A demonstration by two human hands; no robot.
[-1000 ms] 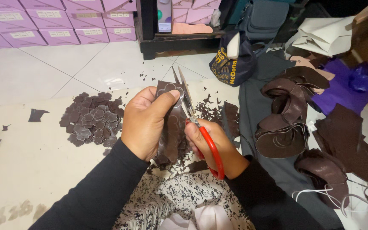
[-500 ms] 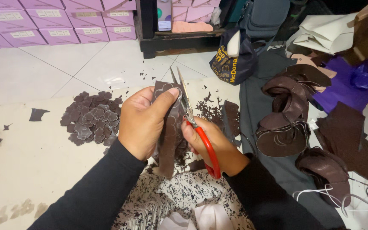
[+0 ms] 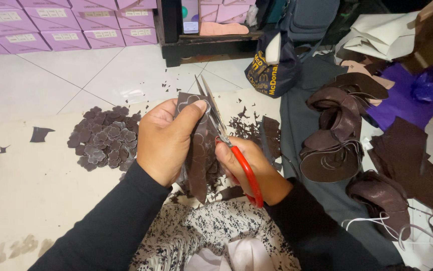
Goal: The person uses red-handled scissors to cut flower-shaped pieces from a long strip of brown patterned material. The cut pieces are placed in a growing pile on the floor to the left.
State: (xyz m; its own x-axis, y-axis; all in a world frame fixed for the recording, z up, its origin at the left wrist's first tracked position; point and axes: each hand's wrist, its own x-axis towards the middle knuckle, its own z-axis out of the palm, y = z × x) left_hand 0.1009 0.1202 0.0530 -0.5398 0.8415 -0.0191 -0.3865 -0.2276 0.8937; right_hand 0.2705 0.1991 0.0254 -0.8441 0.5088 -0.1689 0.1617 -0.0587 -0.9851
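Observation:
My left hand grips a strip of dark brown leather with flower outlines drawn on it, holding it upright over my lap. My right hand holds red-handled scissors; their blades point up and away, open slightly against the strip's right edge near its top. Both arms wear black sleeves. The strip's lower end hangs down between my hands.
A heap of cut brown flower shapes lies on the cream mat to the left. Small dark scraps litter the floor ahead. Curled brown leather pieces sit on the right, a dark bag beyond, purple boxes at the back.
The leather strip has turned a little in my left hand, and the scissors have shifted along its edge. Both hands stay in about the same place.

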